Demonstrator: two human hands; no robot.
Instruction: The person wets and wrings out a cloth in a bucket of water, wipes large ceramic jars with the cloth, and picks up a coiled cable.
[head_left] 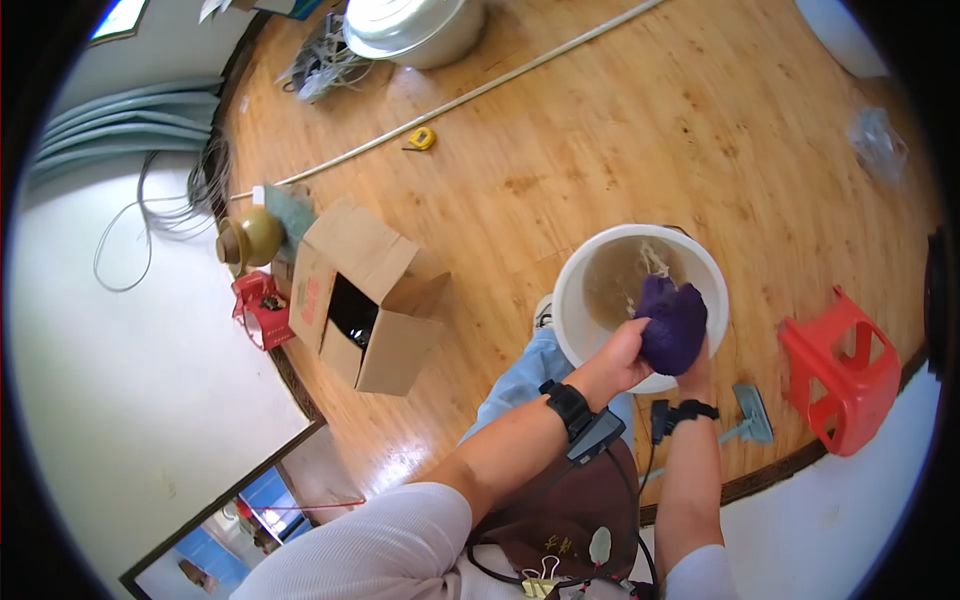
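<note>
Squarely over a white bucket (567, 300), two hands on a purple bundle (676, 328).

Left hand (628, 356): fingers curled shut on the bundle's near edge, thumb showing. Right hand (694, 376): mostly behind the bundle; cannot tell how far its fingers close. Bundle, rounded and possibly cloth, hangs across the bucket mouth, its underside unseen; contact with the brownish liquid (608, 280) unclear. Pale strands (654, 259) beyond it, nature uncertain. Flat-headed tool (753, 413) beside the right forearm, handle partly covered. Red stool (850, 385) on its side, to the right. Open cardboard box (395, 350) to the left, dark within, contents unreadable. Farther: yellow tape measure (422, 138) on the floor (520, 140); metal basin (430, 45), cut off at top.
</note>
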